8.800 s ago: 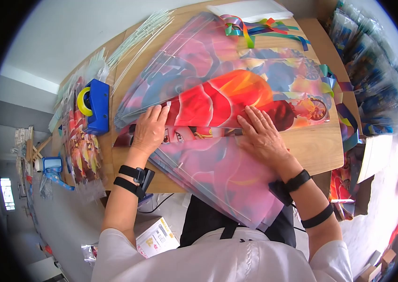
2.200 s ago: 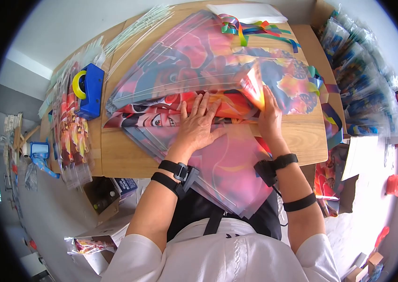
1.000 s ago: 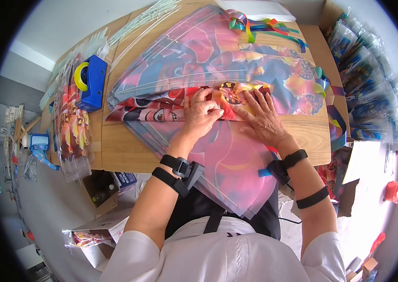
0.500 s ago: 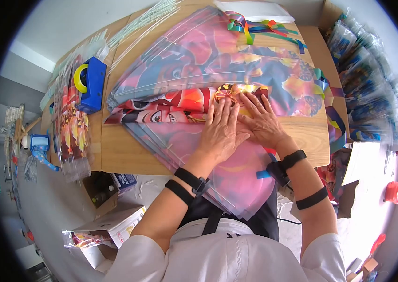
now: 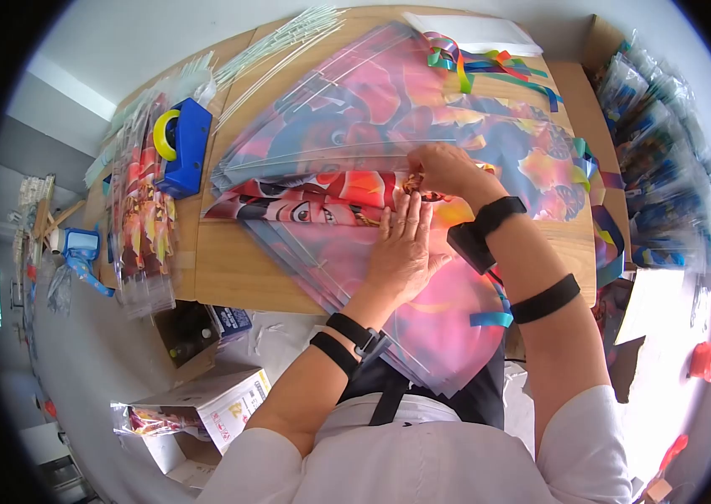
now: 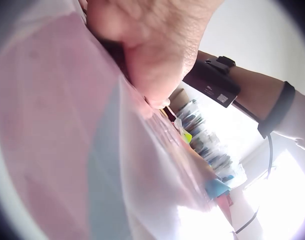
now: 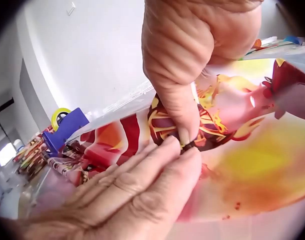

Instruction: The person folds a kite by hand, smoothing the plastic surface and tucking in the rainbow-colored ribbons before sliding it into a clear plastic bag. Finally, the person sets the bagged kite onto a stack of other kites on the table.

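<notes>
A brightly printed kite [image 5: 355, 186], red with a cartoon face, lies folded into a narrow strip across a stack of pinkish translucent kites [image 5: 355, 109] with thin rods. My left hand [image 5: 403, 252] rests flat on the folded kite, fingers straight and pointing away from me. At its fingertips my right hand [image 5: 448, 172] bends down, fingers curled, and pinches the kite near its wheel pattern. In the right wrist view the right thumb [image 7: 180, 110] points down onto the print beside the left fingertips; the other right fingers are mostly hidden behind it. The left wrist view shows the left hand [image 6: 152, 50] close over pale sheeting.
A blue tape dispenser [image 5: 187, 147] with yellow tape stands at the left beside bagged printed kites [image 5: 144, 210]. Thin white rods [image 5: 280, 46] lie at the back left, rainbow ribbons [image 5: 498, 63] at the back right. Plastic-bagged goods [image 5: 670, 151] are piled right of the table [image 5: 242, 273].
The kite has been folded from a broad red panel into a narrow strip. My right hand has gone from lying flat to curled, thumb down, in front of the left fingertips.
</notes>
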Motion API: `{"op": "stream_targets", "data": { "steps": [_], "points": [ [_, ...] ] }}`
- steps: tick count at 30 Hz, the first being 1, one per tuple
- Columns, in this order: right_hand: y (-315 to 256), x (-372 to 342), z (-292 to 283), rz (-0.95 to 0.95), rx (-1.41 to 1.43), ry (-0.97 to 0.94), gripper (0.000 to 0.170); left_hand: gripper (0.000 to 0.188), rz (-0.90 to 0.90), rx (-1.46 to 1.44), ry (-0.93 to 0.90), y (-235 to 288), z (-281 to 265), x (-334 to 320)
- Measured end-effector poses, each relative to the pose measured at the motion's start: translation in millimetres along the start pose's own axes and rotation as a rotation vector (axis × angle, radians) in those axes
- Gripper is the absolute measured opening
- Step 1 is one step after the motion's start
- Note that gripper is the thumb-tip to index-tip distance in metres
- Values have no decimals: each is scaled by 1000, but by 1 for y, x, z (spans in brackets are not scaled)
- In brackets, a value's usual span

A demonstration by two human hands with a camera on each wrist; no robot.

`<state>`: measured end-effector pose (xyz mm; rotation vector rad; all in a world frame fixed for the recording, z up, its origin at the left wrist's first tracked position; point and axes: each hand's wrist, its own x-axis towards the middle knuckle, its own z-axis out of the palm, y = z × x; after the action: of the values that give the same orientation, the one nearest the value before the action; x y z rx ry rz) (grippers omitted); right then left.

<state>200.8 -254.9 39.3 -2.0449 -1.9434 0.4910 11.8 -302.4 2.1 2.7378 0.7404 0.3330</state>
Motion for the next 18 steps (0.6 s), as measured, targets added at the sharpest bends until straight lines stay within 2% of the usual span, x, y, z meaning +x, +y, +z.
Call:
{"op": "stream_targets", "data": {
  "steps": [1,2,6,8,9,10,11,12,13,14,15,17,18],
  "points": [
    [-3,3,0,40,-49,-90,26,87,-4,4,3,0,-1,-1],
    [-7,3,-4,27,-33,-102,21,86,-4,34,-11,1,-4,-2],
    [-14,-6,-16,-6,-85,-97,22,83,-13,61,3,3,-14,-9],
    [-13,-14,-24,-12,69,-108,27,83,-16,37,34,7,-21,-14],
    [-13,-20,-28,-17,62,-100,27,83,-75,-96,196,11,-27,-15],
    [-13,-30,-30,46,203,-75,27,84,-131,-231,357,15,-32,-16],
    [-15,-41,-32,111,343,-47,28,84,-124,-230,366,18,-31,-16],
    [-18,-51,-32,176,489,-34,23,83,-256,-500,558,21,-26,-16],
    [-22,-61,-31,171,482,-26,23,83,-388,-774,746,21,-23,-16],
    [-28,-70,-31,244,681,-33,20,72,-568,-944,686,19,-23,-16],
    [-34,-79,-30,313,881,-40,18,72,-559,-944,696,20,-29,-16],
    [-35,-92,-3,434,1053,122,20,55,-624,-1821,548,21,-43,-18],
    [-46,-98,5,462,1253,167,18,35,-781,-1946,444,18,-42,-21]
  ]
}}
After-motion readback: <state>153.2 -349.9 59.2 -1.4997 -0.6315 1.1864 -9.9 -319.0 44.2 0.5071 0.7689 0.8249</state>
